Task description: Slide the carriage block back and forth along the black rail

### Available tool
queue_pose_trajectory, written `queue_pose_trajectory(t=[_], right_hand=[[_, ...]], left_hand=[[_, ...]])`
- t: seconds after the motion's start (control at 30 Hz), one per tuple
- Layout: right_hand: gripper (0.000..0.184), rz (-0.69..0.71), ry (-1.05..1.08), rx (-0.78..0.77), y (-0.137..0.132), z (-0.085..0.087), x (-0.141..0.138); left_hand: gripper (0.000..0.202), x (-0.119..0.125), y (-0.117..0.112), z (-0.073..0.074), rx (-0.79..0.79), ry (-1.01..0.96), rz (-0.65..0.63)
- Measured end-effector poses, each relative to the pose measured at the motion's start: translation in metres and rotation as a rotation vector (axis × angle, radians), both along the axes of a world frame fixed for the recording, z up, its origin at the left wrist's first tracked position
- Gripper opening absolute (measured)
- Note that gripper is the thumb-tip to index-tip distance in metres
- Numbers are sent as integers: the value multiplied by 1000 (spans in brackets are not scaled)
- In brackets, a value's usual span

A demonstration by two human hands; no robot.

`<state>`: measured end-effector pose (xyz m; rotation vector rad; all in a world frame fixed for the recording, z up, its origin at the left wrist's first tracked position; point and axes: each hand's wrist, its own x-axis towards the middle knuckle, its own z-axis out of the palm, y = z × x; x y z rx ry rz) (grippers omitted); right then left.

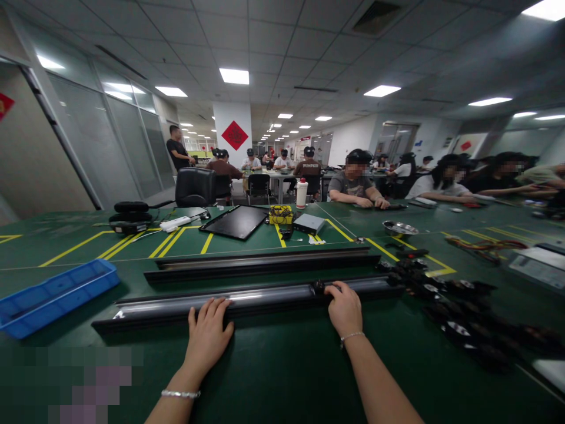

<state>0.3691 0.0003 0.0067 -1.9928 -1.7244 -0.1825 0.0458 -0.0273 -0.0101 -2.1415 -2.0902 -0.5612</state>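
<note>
A long black channel-shaped bar [269, 297] with a shiny inner face lies across the green table in front of me. My left hand [207, 333] rests on its near edge, left of the middle, fingers spread and holding nothing. Further right, my right hand [346, 309] has its fingers curled at a small black part [318, 287] that sits in the bar's channel. The thumb and index fingertips meet this part's right side; its exact shape is too small to make out. Parallel behind lies a second black bar [265, 264], untouched.
A blue plastic bin [57, 291] stands at the left. Several black fan-like parts [459, 330] with cables are heaped at the right. A metal bowl [399, 228], a black panel [236, 222] and a grey box [309, 224] lie further back. A co-worker [357, 182] sits across the table.
</note>
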Motion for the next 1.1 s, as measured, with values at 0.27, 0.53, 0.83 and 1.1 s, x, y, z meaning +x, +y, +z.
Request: queue_pose_trajectory(t=[0.27, 0.53, 0.83, 1.1], right_hand=[[37, -36, 12, 3, 0, 0, 5], [37, -67, 24, -10, 2, -2, 6], [47, 102, -64, -63, -4, -7, 24], [48, 148, -140, -17, -6, -10, 28]], left_hand=[[44, -1, 1, -2, -3, 9, 5], [44, -2, 2, -5, 18, 20, 8], [44, -2, 2, -4, 16, 15, 10], [44, -1, 1, -2, 3, 13, 14]])
